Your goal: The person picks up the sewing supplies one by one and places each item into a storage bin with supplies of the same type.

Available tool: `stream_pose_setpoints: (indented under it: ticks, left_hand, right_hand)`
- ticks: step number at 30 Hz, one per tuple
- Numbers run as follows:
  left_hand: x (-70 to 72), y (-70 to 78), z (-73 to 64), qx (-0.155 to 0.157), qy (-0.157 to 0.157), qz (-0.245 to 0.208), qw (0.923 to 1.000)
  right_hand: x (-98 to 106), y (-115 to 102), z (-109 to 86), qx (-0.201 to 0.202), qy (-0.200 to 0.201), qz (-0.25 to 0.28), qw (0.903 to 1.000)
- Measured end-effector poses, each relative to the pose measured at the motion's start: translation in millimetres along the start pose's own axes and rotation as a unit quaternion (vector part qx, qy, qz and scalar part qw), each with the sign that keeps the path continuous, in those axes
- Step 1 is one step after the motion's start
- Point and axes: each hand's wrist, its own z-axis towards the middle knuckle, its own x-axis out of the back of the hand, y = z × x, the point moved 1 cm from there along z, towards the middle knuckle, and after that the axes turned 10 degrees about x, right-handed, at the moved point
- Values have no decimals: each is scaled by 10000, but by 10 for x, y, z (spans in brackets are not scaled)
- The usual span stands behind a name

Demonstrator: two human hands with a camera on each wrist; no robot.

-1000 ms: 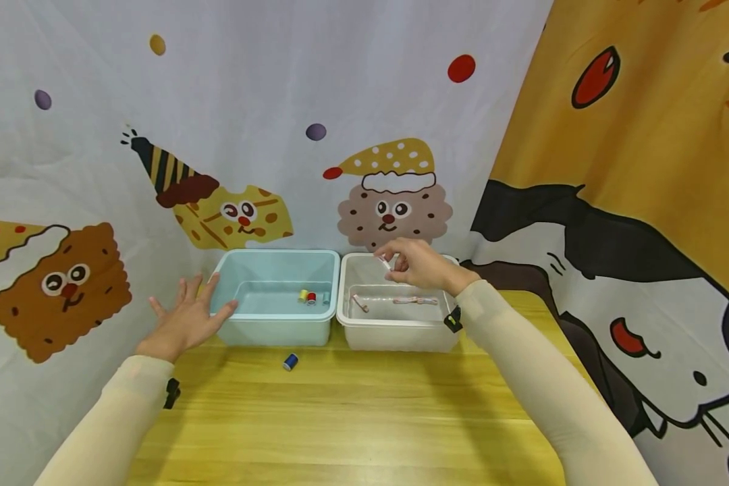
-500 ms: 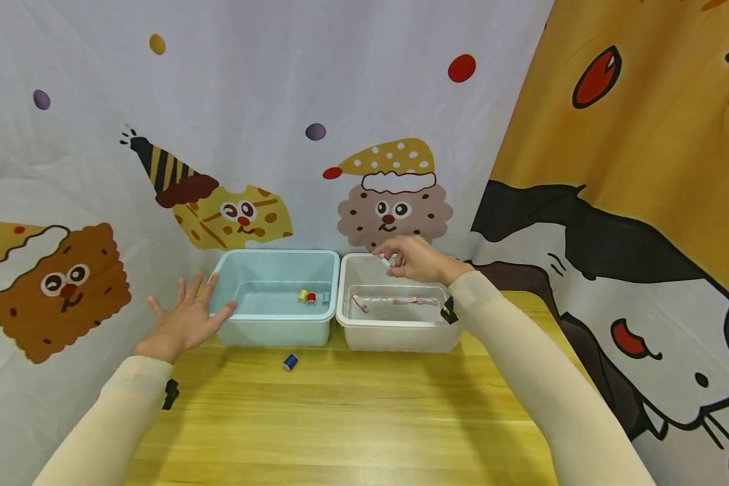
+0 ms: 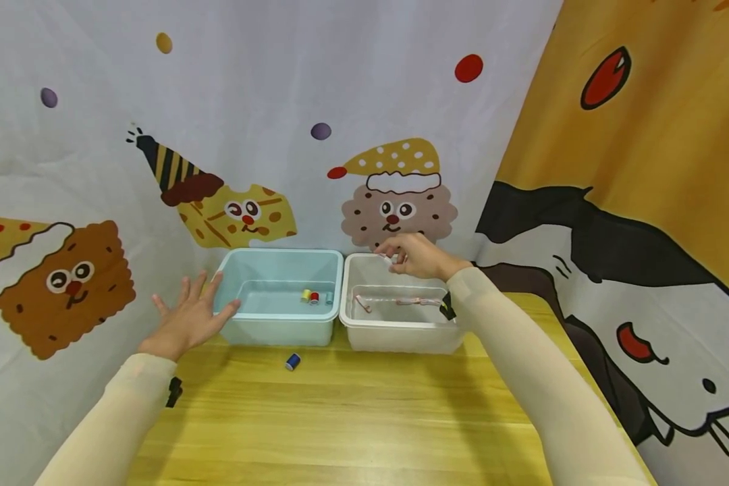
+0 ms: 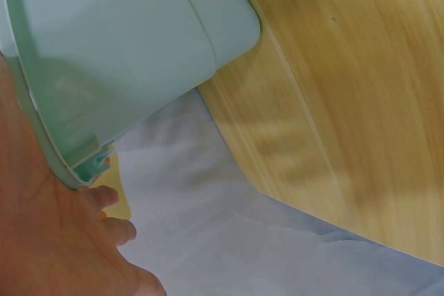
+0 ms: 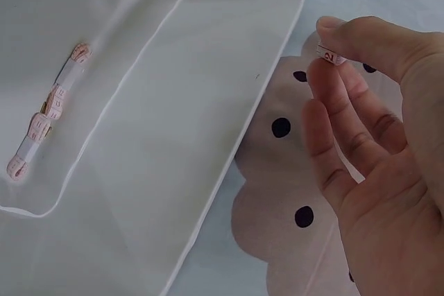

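My right hand (image 3: pixel 421 256) pinches a folded tape measure (image 5: pixel 330 55), white with red figures, between thumb and fingertips. It is above the back of the white bin (image 3: pixel 401 325). Inside that bin lie more folded tape measures: one (image 3: pixel 362 304) at the left, and a pair (image 5: pixel 52 105) lying end to end in the right wrist view. My left hand (image 3: pixel 185 317) has its fingers spread at the left side of the light blue bin (image 3: pixel 273 331), against its rim in the left wrist view. Yellow (image 3: pixel 306 295), red (image 3: pixel 314 298) and pale blue (image 3: pixel 329 299) thread spools lie in the blue bin.
A dark blue thread spool (image 3: pixel 292 362) lies on the wooden table (image 3: pixel 340 418), in front of the blue bin. The two bins stand side by side at the back, close to a printed cloth (image 3: pixel 249 88). Another cloth (image 3: pixel 583 250) hangs at the right.
My right hand has risen slightly toward the back of the white bin, still pinching the tape measure. The left hand keeps its place. The head view has shifted a little.
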Motion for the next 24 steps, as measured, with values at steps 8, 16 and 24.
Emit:
stream_pose_setpoints:
  ticks: [8,16,24]
  left_hand:
    - [5,25,0,-15,-29,-12,10000]
    - [29,34,-2,-4,-27,-1,10000]
    - [18,15,2,21,-50,-21,10000]
  right_hand:
    - [-19,36,-25,-344,-267,-62,9990]
    - [-7,-31,-68,-247,-261,-139,9993]
    - [-17,-75,-100,-226,-195,-95,9995]
